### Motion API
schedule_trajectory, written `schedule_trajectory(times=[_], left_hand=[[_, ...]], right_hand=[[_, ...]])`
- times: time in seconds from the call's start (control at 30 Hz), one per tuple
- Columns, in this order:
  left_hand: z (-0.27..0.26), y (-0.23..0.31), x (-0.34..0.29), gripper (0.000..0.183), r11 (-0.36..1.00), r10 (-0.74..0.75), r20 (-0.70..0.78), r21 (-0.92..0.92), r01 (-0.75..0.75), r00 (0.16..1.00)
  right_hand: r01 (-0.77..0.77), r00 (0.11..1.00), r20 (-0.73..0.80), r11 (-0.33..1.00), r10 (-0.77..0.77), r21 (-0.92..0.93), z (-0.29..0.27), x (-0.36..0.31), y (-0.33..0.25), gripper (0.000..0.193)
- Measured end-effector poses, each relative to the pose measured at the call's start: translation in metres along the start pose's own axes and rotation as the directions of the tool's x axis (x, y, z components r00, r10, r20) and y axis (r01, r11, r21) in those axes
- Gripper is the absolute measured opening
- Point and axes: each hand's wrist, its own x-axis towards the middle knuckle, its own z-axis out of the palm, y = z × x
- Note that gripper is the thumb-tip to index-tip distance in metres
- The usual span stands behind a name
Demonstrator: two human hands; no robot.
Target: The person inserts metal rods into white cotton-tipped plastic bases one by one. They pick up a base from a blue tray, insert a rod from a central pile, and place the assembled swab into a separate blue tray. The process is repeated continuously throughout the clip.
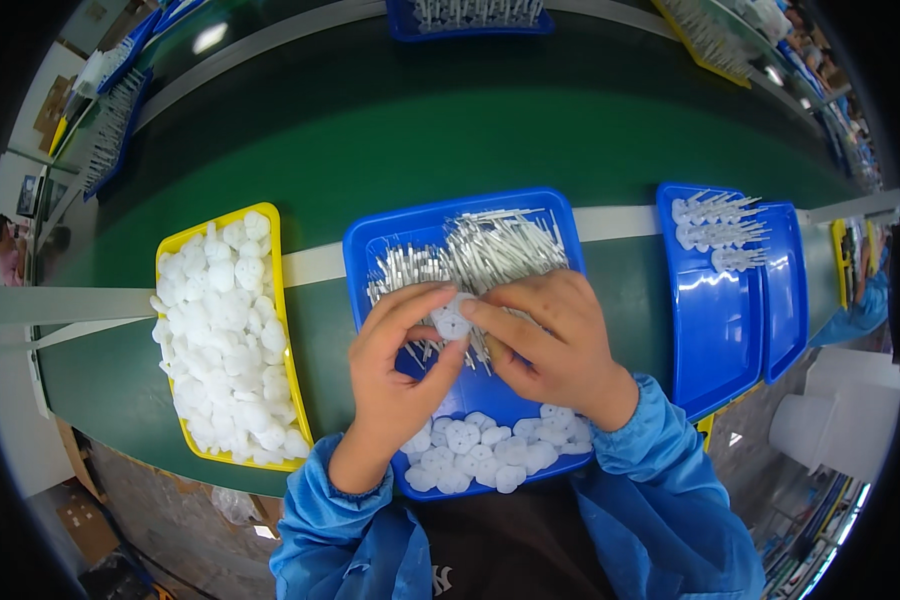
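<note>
Over the middle blue tray (358,262), my left hand (395,350) pinches a thin white plastic disc (453,322) between thumb and index finger. The disc has small holes around its middle and faces up. From the other side, my right hand (555,345) is closed, its index fingertip touching the disc's right edge. Whatever sits between the right fingers is hidden. Beneath both hands the tray holds a heap of thin silvery metal pins (505,243), with a smaller bunch of pins (406,268) to its left. Loose white discs (485,455) lie along the tray's near end.
To the left stands a yellow tray (295,400) heaped with white discs (228,340). On the right, a blue tray (715,350) carries rows of discs with pins standing in them (720,230). More pin-filled trays line the far side, including a blue tray (470,30). The bench (390,140) is green.
</note>
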Motion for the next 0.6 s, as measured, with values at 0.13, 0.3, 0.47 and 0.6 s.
schedule_trajectory(times=[0.13, 0.3, 0.47, 0.6], left_hand=[[-0.0048, 0.0012, -0.0008, 0.057, 0.996, 0.022, 0.076, 0.082, -0.029, 0.997], [-0.0034, 0.0010, -0.0001, 0.059, 0.992, 0.058, 0.069, 0.109, -0.065, 0.996], [-0.0014, 0.0026, 0.0018, 0.056, 0.989, 0.083, 0.054, 0.118, -0.089, 0.995], [-0.0014, 0.0034, 0.0027, 0.055, 0.988, 0.086, 0.030, 0.129, -0.089, 0.996]], right_hand=[[0.012, 1.000, 0.001, 1.000, -0.012, -0.001, 0.0003, -0.0045, -0.0007, 0.055], [0.046, 0.999, 0.019, 0.999, -0.045, -0.025, 0.0001, -0.0032, -0.0011, 0.057], [-0.031, 0.999, 0.020, 0.999, 0.030, 0.029, -0.0023, -0.0018, -0.0018, 0.056], [-0.019, 1.000, 0.015, 0.999, 0.018, 0.032, -0.0025, -0.0028, -0.0021, 0.053]])
